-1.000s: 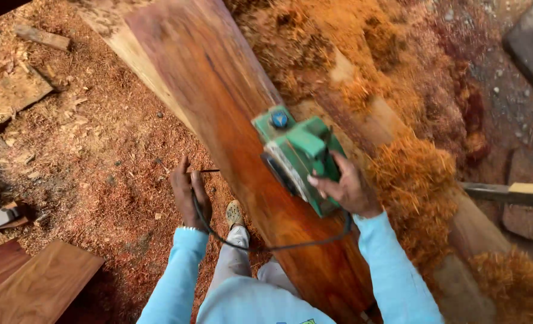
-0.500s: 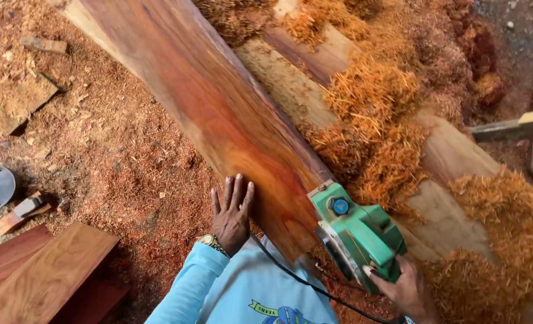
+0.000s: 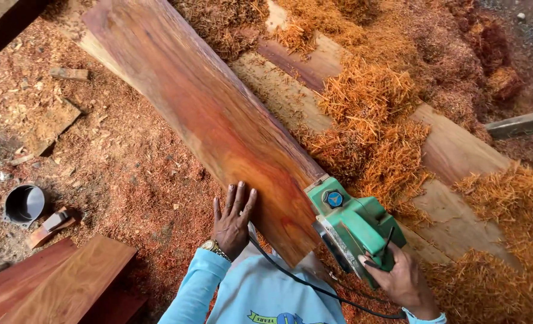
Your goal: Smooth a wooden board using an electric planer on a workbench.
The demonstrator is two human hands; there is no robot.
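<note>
A long reddish-brown wooden plank (image 3: 206, 114) runs from the upper left down toward me. My left hand (image 3: 233, 221) lies flat with fingers spread on its near end. My right hand (image 3: 401, 277) grips the handle of a green electric planer (image 3: 355, 227), which sits at the plank's near right corner, partly off the edge. The planer's black cord (image 3: 314, 287) trails across my light blue shirt. A watch sits on my left wrist.
Heaps of orange wood shavings (image 3: 374, 126) cover other boards (image 3: 458, 156) to the right. Sawdust carpets the ground at left, with a black round container (image 3: 24, 204), small wood scraps (image 3: 53, 221) and stacked red boards (image 3: 56, 282) at lower left.
The planer has come back down the plank to its near end. My left hand left the cord and now rests flat on the plank.
</note>
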